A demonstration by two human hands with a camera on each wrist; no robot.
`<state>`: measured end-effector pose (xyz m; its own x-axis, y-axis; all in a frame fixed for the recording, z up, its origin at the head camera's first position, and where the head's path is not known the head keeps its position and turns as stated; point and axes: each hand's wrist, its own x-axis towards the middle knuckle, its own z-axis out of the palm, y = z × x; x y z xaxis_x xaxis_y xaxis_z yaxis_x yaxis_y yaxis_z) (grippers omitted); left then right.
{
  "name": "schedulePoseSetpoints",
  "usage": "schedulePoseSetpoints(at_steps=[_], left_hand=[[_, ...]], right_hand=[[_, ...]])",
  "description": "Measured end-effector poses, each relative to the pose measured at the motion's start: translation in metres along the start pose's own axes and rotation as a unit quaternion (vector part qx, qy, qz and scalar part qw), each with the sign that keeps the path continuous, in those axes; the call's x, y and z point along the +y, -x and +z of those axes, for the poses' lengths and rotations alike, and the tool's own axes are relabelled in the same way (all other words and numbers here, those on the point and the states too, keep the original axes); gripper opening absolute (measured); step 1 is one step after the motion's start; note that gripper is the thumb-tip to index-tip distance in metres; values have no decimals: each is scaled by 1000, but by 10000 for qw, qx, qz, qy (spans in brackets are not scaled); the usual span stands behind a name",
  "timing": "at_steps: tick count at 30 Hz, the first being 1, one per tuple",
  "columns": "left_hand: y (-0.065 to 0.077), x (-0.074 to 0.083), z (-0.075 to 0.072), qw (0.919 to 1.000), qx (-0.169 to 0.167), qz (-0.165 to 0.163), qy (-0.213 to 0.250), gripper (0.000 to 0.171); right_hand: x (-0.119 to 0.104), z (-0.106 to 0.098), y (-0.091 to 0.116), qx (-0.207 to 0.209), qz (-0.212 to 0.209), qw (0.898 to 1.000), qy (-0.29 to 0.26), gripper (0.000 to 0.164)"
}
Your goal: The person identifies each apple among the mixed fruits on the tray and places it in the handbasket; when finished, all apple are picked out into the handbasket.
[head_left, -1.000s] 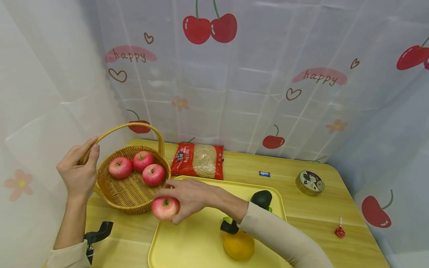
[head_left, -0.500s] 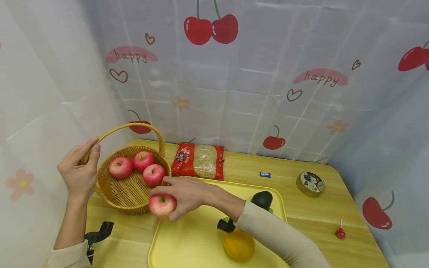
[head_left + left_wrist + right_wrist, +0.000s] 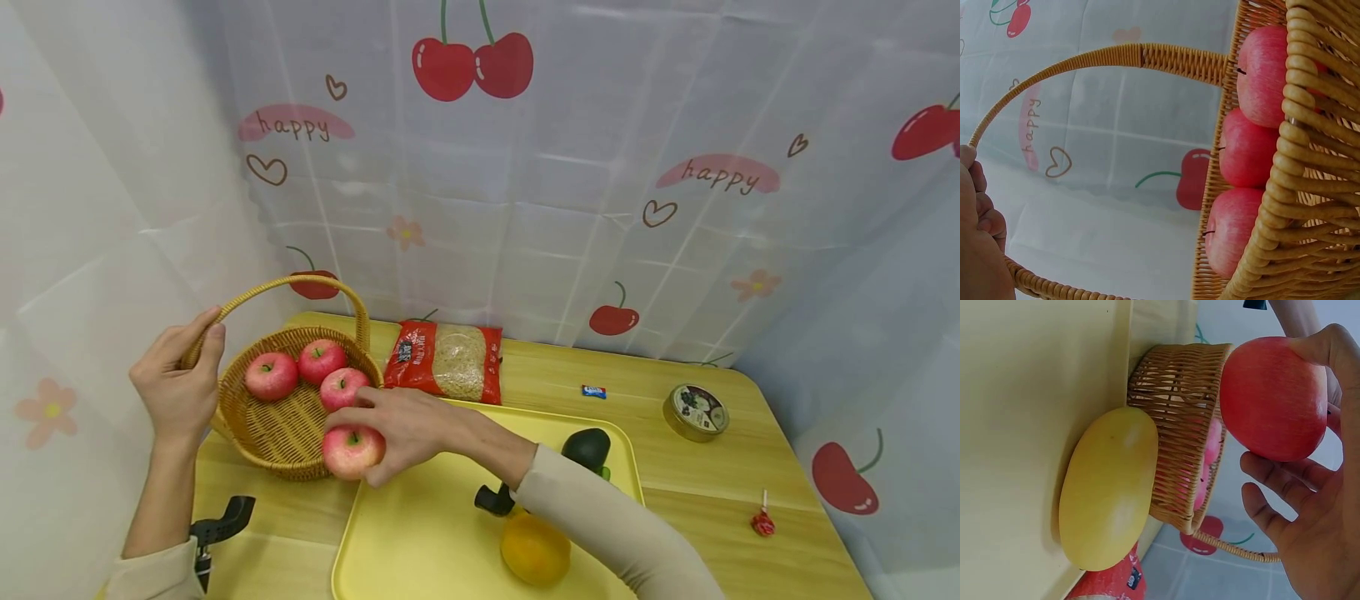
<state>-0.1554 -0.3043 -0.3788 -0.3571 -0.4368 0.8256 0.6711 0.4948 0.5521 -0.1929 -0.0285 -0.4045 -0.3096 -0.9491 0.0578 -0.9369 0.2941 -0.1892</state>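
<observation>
My left hand grips the handle of a wicker basket at the left of the table. Three red apples lie against the basket's back and right side, among them a left apple and a middle apple. In my right hand, thumb and fingers hold another apple, above the basket's front right rim in the head view. The right wrist view shows this held apple higher than the rim, thumb on one side and fingers on the other.
Below my right arm is a yellow tray bearing a yellow oval fruit and a dark green fruit. Behind it lies a red noodle-like packet. Farther right are a small blue wrapper, a round tin and a lollipop.
My right hand has moved slightly left and up in the head view, carrying its apple toward the basket. The left hand keeps its hold on the handle.
</observation>
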Motion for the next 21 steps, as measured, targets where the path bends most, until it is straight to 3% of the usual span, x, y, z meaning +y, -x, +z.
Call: schedulePoseSetpoints(at_steps=[21], left_hand=[[0,-2,0,10000,7,14,36,14]], right_hand=[[3,9,-15,83,110,9994,-328,73]])
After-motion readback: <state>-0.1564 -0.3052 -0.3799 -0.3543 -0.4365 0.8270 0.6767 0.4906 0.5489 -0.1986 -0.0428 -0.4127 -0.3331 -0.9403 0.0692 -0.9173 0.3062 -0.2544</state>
